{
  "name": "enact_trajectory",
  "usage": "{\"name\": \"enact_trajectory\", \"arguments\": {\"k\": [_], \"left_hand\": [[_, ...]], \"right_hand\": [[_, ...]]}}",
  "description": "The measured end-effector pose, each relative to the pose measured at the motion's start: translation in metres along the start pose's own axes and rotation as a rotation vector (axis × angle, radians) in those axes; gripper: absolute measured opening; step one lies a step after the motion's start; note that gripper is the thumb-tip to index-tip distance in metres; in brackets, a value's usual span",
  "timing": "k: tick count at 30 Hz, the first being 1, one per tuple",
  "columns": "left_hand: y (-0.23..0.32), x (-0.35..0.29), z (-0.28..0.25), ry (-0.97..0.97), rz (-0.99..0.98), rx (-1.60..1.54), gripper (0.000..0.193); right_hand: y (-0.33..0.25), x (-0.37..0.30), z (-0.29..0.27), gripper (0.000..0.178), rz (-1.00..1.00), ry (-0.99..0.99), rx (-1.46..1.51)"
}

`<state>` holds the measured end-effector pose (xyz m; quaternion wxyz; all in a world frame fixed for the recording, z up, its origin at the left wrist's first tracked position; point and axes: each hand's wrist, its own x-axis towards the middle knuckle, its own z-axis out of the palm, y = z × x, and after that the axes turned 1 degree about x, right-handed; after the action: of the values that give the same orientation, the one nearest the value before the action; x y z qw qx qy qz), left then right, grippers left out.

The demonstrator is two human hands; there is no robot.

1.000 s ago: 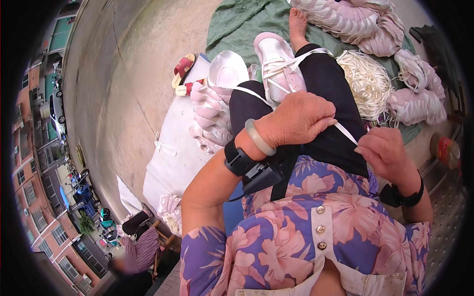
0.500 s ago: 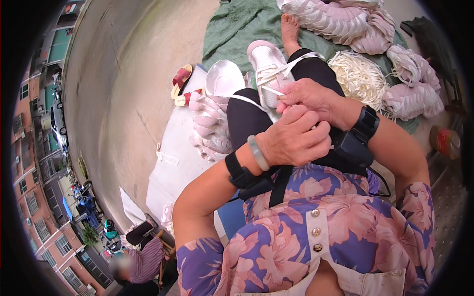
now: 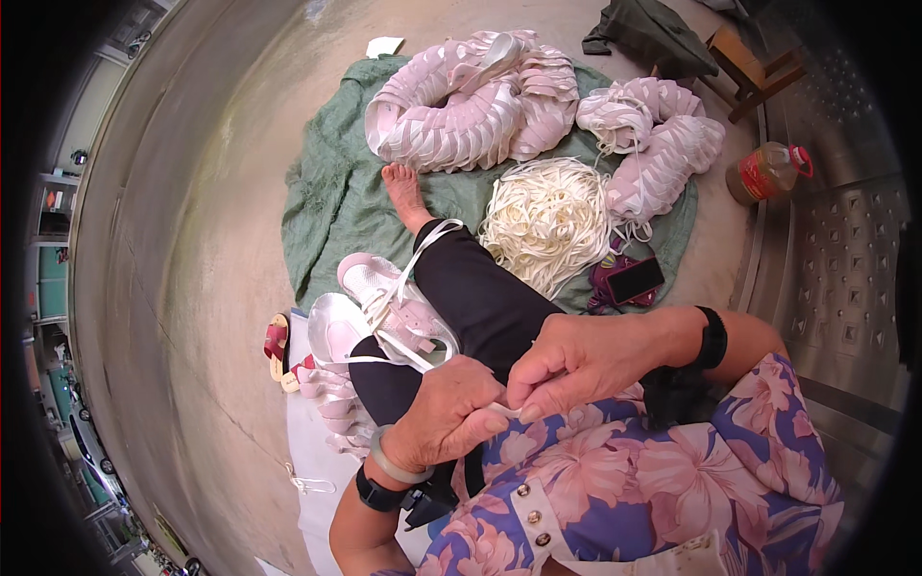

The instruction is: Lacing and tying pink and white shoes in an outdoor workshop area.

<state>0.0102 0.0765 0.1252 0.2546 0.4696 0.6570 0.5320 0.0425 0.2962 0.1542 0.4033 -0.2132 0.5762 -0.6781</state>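
A white and pink sneaker (image 3: 379, 293) rests against my black-trousered legs, toe pointing away. White shoelaces (image 3: 392, 315) are threaded through its front, and one long end loops over my knee. In front of my body, my left hand (image 3: 451, 408) and my right hand (image 3: 581, 365) meet with thumbs and fingers pinched. A short white stretch of lace shows between their fingertips, apart from the shoe. Both hands are closed; the rest of the lace inside them is hidden.
A tangled heap of cream laces (image 3: 545, 223) lies on a green cloth (image 3: 331, 211). Beyond it curl stacked pink-white shoe uppers (image 3: 461, 106). A phone (image 3: 635, 279) sits right of the laces, an oil bottle (image 3: 765, 173) further right. Red sandals (image 3: 277, 341) stand at left.
My hands have drawn back from the sneaker toward my body, still pinching lace. The view has swung right, bringing the whole lace heap, phone and bottle into sight.
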Motion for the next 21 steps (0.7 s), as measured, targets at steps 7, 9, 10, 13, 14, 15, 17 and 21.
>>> {"name": "enact_trajectory", "arguments": {"k": [7, 9, 10, 13, 14, 15, 17, 21], "left_hand": [[0.022, -0.043, -0.027, 0.495, -0.254, 0.028, 0.026], [0.014, -0.074, -0.039, 0.747, -0.440, 0.147, 0.032], [0.007, -0.088, -0.044, 0.839, -0.472, 0.210, 0.032], [-0.016, -0.122, -0.049, 0.841, -0.519, 0.490, 0.020], [-0.025, -0.125, -0.044, 0.799, -0.536, 0.643, 0.013], [-0.030, -0.127, -0.040, 0.729, -0.502, 0.769, 0.006], [-0.032, -0.122, -0.026, 0.725, -0.565, 0.884, 0.025], [-0.038, -0.094, -0.003, 0.687, -0.507, 0.268, 0.024]], "right_hand": [[0.018, -0.002, -0.029, 0.019, 0.031, 0.140, 0.107], [0.032, 0.003, -0.034, 0.019, 0.113, 0.197, 0.087], [0.038, 0.009, -0.035, 0.019, 0.097, 0.187, 0.091], [0.057, 0.039, -0.023, 0.018, 0.090, 0.171, 0.094], [0.062, 0.054, -0.018, 0.018, 0.106, 0.158, 0.061], [0.067, 0.070, -0.011, 0.018, -0.010, 0.182, -0.081], [0.073, 0.098, -0.002, 0.019, -0.124, 0.178, -0.257], [0.079, 0.130, 0.013, 0.020, -0.194, 0.207, -0.557]]}}
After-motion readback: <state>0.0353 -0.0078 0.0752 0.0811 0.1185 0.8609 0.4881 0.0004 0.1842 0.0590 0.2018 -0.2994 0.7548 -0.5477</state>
